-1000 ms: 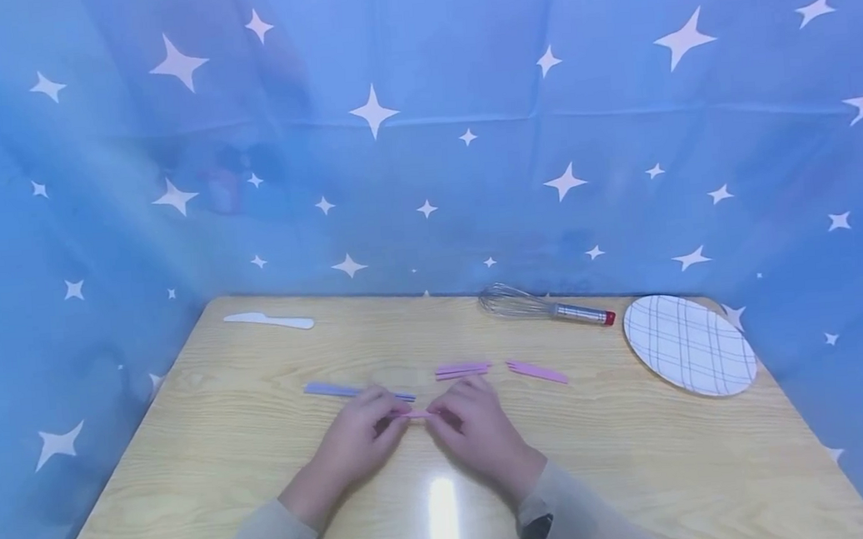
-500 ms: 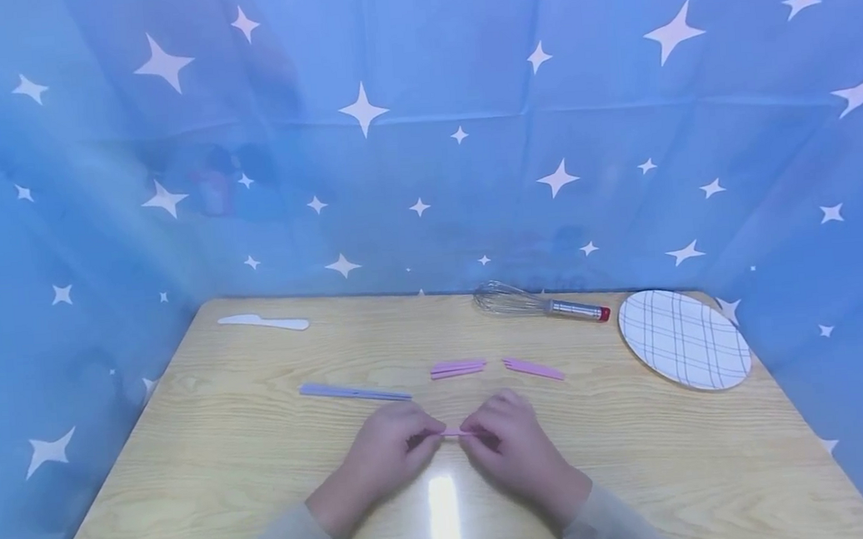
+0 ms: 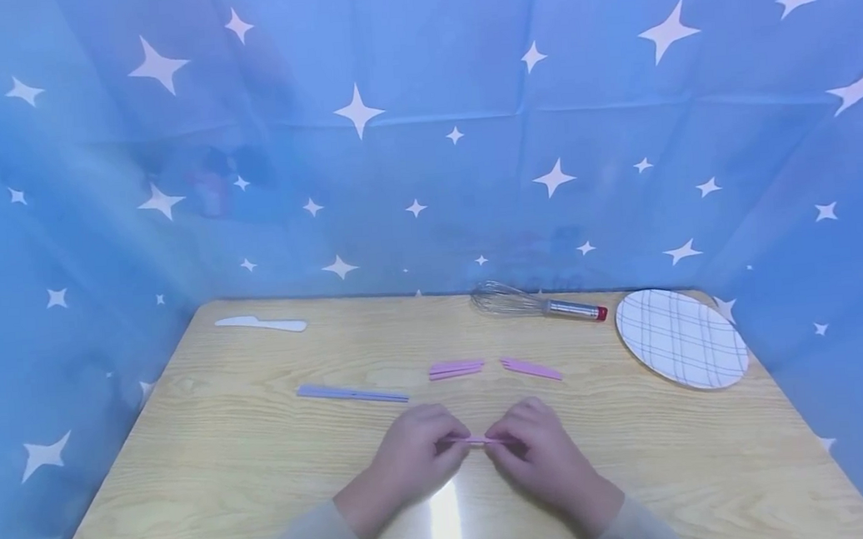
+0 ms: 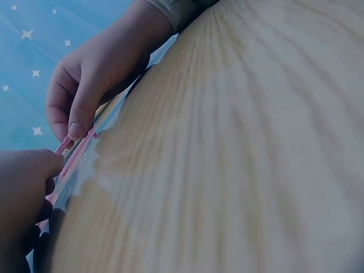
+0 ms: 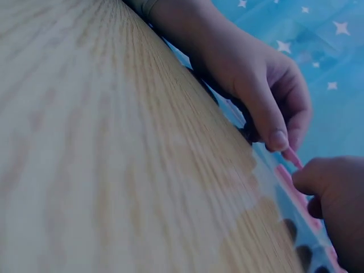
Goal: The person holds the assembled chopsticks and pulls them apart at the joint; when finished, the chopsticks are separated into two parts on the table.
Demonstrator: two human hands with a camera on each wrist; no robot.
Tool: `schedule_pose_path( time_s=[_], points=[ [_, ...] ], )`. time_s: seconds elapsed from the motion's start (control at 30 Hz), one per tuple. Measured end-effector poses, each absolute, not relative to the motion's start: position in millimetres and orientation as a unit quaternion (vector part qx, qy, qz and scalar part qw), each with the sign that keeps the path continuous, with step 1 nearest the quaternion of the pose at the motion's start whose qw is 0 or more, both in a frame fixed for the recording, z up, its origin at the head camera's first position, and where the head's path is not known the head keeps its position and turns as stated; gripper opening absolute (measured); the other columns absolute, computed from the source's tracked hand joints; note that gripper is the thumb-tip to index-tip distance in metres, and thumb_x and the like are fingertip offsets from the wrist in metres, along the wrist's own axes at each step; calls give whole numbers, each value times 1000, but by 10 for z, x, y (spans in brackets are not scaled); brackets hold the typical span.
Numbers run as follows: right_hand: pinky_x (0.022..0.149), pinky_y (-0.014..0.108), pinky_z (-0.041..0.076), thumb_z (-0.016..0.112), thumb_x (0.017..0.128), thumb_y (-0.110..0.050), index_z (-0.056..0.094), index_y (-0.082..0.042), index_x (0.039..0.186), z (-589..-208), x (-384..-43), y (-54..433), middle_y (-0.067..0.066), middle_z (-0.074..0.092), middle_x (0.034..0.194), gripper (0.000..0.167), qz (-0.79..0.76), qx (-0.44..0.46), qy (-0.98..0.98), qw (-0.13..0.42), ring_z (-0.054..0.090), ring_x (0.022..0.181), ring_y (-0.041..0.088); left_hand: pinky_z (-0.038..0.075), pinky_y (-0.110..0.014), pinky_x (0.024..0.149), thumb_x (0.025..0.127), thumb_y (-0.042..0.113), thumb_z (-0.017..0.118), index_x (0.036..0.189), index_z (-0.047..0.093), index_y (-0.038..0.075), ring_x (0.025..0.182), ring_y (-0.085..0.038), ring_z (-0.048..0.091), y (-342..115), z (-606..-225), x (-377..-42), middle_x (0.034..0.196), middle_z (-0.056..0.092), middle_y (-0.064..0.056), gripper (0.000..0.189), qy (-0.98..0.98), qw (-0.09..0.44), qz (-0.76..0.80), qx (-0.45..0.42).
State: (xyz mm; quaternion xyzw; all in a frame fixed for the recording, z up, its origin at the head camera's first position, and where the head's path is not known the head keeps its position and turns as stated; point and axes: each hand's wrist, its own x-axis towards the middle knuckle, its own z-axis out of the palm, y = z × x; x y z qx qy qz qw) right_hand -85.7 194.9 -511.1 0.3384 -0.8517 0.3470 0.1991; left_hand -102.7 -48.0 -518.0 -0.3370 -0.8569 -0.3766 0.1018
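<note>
My left hand (image 3: 427, 452) and right hand (image 3: 538, 450) face each other over the middle of the table. Between them, thumb and fingers of both pinch a thin pink strip (image 3: 477, 440) at its two ends; its kind cannot be told. The left wrist view also shows this strip (image 4: 62, 146) running between the fingertips. Behind the hands lies a small group of slim pink pieces (image 3: 457, 369). Beside it to the right is another narrow pink piece (image 3: 531, 368) with a split left end. Farther left, long thin blue sticks (image 3: 352, 393) lie close together.
A white knife (image 3: 261, 324) lies at the back left of the wooden table (image 3: 214, 485). Near the back edge is a wire whisk (image 3: 535, 302) with a red-tipped handle. An oval checked plate (image 3: 681, 339) sits at the right. A blue star-patterned curtain (image 3: 424, 161) surrounds the table.
Both hands have moved right and nearer to me, carrying the pink strip between them. The blue sticks, partly covered by the left hand at first, now show fully.
</note>
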Motion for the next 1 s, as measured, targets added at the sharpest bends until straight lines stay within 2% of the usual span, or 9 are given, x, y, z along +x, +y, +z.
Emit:
schedule_pose_path(
  time_s=[0.3, 0.57, 0.8, 1.0],
  points=[
    [80, 30, 44, 85, 89, -14, 79, -23, 97, -5092, -854, 1963, -20, 65, 87, 14, 358, 341, -848, 192, 54, 87, 7, 53, -20, 77, 91, 17, 83, 96, 80, 20, 80, 2, 58, -460, -5158, -1025, 89, 68, 16, 6, -852, 93, -394, -331],
    [78, 29, 44, 86, 89, -15, 79, -22, 96, -5131, -854, 1988, -20, 62, 84, 12, 364, 342, -845, 191, 52, 83, 5, 53, -22, 76, 92, 18, 83, 94, 80, 22, 80, 1, 57, -455, -5168, -1017, 88, 66, 17, 6, -853, 79, -401, -324],
    [78, 29, 43, 83, 94, -23, 79, -21, 94, -5174, -874, 2007, -20, 63, 84, 4, 366, 346, -842, 193, 52, 83, 5, 53, -21, 77, 93, 19, 83, 96, 79, 22, 81, 2, 57, -455, -5174, -1018, 90, 66, 18, 6, -856, 68, -397, -325],
    [76, 30, 44, 86, 89, -15, 79, -22, 95, -5168, -870, 2004, -19, 64, 85, 12, 368, 341, -842, 197, 53, 83, 6, 54, -22, 79, 96, 23, 80, 98, 78, 21, 83, 1, 58, -461, -5153, -1003, 93, 65, 19, 3, -863, 38, -395, -313]
  ],
)
